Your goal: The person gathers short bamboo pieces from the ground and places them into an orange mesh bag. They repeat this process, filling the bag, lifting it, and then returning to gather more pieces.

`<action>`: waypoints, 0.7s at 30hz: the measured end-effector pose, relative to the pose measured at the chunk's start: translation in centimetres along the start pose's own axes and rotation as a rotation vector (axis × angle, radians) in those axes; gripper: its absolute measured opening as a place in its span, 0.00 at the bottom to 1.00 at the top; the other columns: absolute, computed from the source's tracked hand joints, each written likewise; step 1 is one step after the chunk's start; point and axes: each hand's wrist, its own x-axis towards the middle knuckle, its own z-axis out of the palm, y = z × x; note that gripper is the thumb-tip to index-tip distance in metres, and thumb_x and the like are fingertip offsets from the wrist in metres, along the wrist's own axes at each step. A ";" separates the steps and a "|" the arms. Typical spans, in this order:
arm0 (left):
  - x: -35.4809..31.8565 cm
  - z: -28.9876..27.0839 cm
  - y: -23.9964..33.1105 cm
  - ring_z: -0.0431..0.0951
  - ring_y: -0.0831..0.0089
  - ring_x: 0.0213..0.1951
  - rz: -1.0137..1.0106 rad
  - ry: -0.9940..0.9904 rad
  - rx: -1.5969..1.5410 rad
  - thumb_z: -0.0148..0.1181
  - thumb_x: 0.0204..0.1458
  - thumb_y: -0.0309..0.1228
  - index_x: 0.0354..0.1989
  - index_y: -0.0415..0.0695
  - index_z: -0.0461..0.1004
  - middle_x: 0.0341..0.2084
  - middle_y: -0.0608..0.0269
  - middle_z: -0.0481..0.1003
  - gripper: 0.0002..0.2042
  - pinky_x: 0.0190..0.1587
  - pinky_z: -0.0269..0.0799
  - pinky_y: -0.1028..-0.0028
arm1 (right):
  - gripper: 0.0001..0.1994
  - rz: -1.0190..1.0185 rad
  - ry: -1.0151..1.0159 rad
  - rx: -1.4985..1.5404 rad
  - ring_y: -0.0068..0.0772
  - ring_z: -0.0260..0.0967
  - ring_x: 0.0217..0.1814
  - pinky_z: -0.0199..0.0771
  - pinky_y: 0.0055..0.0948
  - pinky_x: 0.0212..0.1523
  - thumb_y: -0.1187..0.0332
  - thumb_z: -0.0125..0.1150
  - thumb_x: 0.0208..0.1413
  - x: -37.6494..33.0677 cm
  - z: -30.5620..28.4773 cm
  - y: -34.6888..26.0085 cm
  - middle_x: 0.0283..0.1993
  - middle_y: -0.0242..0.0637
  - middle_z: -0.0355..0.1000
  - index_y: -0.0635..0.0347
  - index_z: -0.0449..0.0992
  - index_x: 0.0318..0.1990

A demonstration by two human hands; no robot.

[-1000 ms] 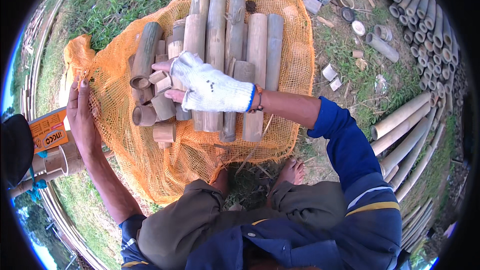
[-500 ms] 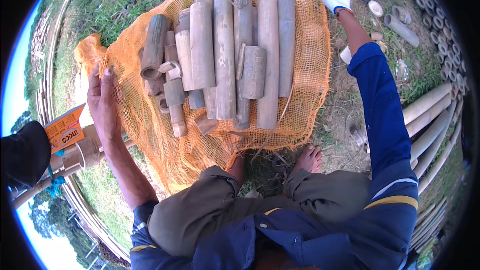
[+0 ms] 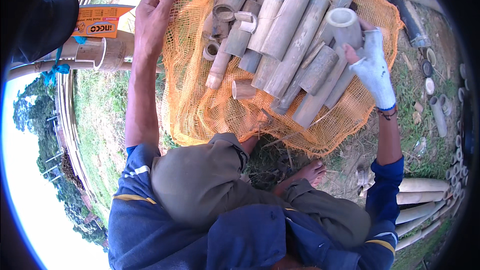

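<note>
My bare left hand pinches the upper left edge of an orange mesh sack spread on the ground. Over the sack's right side, my right hand, in a white glove, grips a short bamboo piece. That piece is tilted, its round hollow end facing me, above the pile. Cut bamboo lengths, long and short, lie side by side on the mesh. One short stub rests apart near the pile's lower edge.
My bare foot is close to the sack's near edge. Bamboo poles and cut rings lie on the right. At left, an orange card and a black object sit by a bamboo pole tied with blue cord.
My right hand has come back from the ground at the far right, bringing a short bamboo piece over the pile. My left hand still holds the mesh edge. The view has turned.
</note>
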 end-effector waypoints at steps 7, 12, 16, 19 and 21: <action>0.6 3.6 1.7 0.79 0.81 0.47 0.044 0.016 -0.129 0.61 0.69 0.40 0.66 0.39 0.74 0.48 0.65 0.81 0.23 0.49 0.76 0.76 | 0.29 -0.495 0.080 0.066 0.56 0.69 0.57 0.76 0.52 0.55 0.67 0.63 0.61 5.9 11.3 -13.4 0.56 0.49 0.70 0.56 0.68 0.70; -0.3 1.9 0.6 0.80 0.77 0.52 -0.017 0.055 -0.013 0.61 0.69 0.39 0.66 0.38 0.74 0.51 0.62 0.82 0.23 0.57 0.74 0.74 | 0.27 -0.435 -0.166 0.157 0.52 0.70 0.47 0.76 0.49 0.46 0.68 0.63 0.60 0.0 10.3 -12.0 0.44 0.46 0.70 0.59 0.70 0.67; 0.1 1.7 -0.3 0.79 0.71 0.55 0.033 -0.016 0.118 0.63 0.68 0.39 0.71 0.36 0.68 0.55 0.54 0.79 0.28 0.58 0.75 0.69 | 0.15 -0.462 -0.520 0.147 0.52 0.72 0.49 0.78 0.46 0.50 0.67 0.67 0.52 -7.2 12.3 -12.4 0.47 0.47 0.70 0.61 0.76 0.47; -1.1 3.2 -0.9 0.77 0.65 0.58 0.148 -0.012 0.317 0.65 0.67 0.37 0.73 0.37 0.66 0.61 0.48 0.75 0.30 0.60 0.73 0.64 | 0.17 -0.420 -0.656 0.215 0.50 0.72 0.49 0.79 0.47 0.48 0.65 0.68 0.48 -10.7 13.7 -11.8 0.46 0.44 0.71 0.58 0.77 0.46; -3.7 4.6 -1.1 0.76 0.60 0.56 0.415 0.054 0.660 0.66 0.64 0.33 0.72 0.42 0.68 0.60 0.51 0.74 0.28 0.55 0.74 0.62 | 0.18 -0.428 -0.616 0.231 0.53 0.73 0.47 0.80 0.49 0.46 0.63 0.67 0.53 -11.7 13.2 -11.2 0.45 0.45 0.71 0.58 0.77 0.50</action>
